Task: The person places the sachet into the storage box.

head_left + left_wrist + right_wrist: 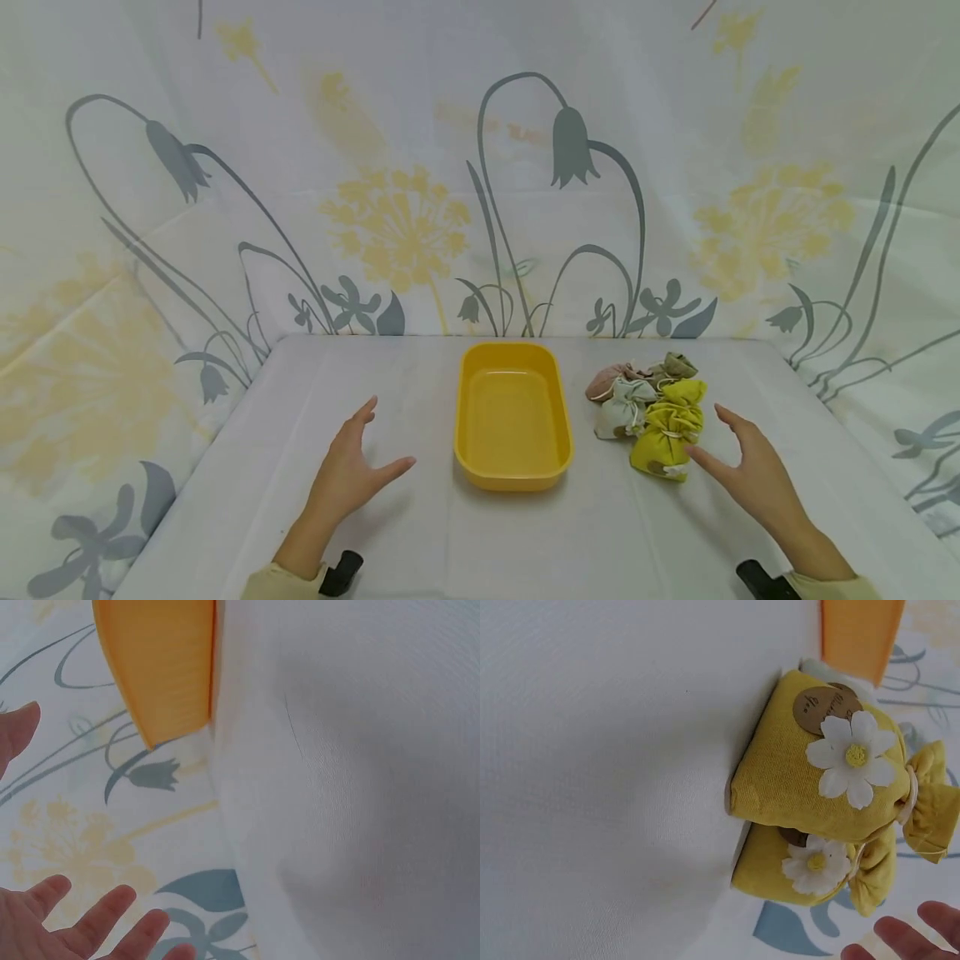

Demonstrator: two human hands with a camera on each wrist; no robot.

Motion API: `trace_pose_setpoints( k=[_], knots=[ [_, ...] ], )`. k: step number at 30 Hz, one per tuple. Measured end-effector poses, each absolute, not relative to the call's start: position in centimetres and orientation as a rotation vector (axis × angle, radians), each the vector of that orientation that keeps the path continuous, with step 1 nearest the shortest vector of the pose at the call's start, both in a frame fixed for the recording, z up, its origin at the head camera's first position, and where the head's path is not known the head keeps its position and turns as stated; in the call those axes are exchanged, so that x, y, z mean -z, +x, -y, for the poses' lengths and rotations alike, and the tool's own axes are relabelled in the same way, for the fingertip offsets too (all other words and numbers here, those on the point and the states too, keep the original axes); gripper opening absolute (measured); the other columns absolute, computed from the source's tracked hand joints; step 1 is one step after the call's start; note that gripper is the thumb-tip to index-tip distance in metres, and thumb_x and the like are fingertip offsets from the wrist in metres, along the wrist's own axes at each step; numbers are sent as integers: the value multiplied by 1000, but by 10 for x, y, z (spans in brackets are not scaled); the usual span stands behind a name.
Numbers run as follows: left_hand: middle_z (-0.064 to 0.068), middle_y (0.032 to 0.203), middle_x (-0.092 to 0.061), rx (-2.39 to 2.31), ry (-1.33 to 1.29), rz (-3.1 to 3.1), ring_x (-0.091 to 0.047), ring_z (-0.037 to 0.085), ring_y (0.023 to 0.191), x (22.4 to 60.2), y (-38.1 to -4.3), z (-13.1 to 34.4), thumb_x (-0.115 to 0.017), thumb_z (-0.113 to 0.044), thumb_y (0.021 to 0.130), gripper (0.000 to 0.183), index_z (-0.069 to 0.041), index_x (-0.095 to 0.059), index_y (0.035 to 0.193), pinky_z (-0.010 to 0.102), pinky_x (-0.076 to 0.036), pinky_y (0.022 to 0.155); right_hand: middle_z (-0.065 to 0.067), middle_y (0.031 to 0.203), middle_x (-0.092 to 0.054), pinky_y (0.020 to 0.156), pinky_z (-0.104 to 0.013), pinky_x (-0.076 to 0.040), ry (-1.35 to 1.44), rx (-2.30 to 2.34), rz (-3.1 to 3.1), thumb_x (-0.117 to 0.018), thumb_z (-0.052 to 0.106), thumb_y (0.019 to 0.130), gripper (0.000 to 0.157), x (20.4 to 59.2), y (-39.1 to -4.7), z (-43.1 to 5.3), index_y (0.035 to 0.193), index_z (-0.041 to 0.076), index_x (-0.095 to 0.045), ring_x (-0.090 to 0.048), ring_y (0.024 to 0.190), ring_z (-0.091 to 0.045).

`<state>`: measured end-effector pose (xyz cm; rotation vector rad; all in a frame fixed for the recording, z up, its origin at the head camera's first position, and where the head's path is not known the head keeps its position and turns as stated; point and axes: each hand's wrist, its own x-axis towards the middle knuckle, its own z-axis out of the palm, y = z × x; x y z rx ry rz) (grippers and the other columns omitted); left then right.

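Observation:
My left hand point(347, 483) hovers left of a yellow plastic tray point(513, 482), its thumb and fingers spread apart with nothing between them. My right hand point(761, 483) is beside a cluster of small drawstring pouches, thumb tip right at the edge of the front yellow pouch point(660, 446) in the head view. A second yellow pouch point(684, 390) sits just behind it. Up close in the right wrist view, the nearer yellow pouch point(802, 772) bears a white flower and a round brown tag. Both hands hold nothing.
Beside the yellow ones are a pale mint pouch point(621, 410), a dusty pink pouch point(609, 383) and an olive pouch point(677, 367). A white cloth point(390, 550) covers the table. Flower-printed curtains point(420, 125) enclose the back and sides.

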<state>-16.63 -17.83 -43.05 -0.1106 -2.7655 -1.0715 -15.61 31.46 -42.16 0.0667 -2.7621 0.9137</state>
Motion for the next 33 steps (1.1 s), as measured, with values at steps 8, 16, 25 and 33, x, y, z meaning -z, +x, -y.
trace_pose_setpoints(
  k=[8,16,25,33],
  knots=[
    [16,139,-40,1327,-139,2690,-44,36,121,433,-173,160,-81,-38,69,94,-13,-29,144,48,-40,95,-35,135,-33,90,-61,-32,44,-1025,2745,-66,37,86,82,424,-161,-307,139,-12,-27,-33,118,-50],
    [17,133,-44,1529,-145,2605,-47,35,117,430,-181,142,-81,-25,72,85,-11,-35,141,45,-47,88,-35,133,-34,90,-60,-34,0,-1074,2740,-63,38,88,78,423,-165,-302,137,-14,-29,-35,117,-49],
    [14,132,-46,1657,-83,2626,-49,33,116,439,-193,120,-80,-28,74,79,-13,-38,140,44,-48,86,-35,129,-39,89,-58,-37,23,-1098,2710,-62,35,89,71,424,-171,-300,132,-15,-36,-40,114,-48],
    [15,130,-49,1757,-38,2625,-52,32,112,443,-199,110,-78,-27,75,75,-8,-42,138,43,-50,82,-35,130,-39,90,-56,-39,14,-1129,2729,-63,34,89,68,426,-173,-298,132,-13,-39,-40,114,-47]
  ],
)
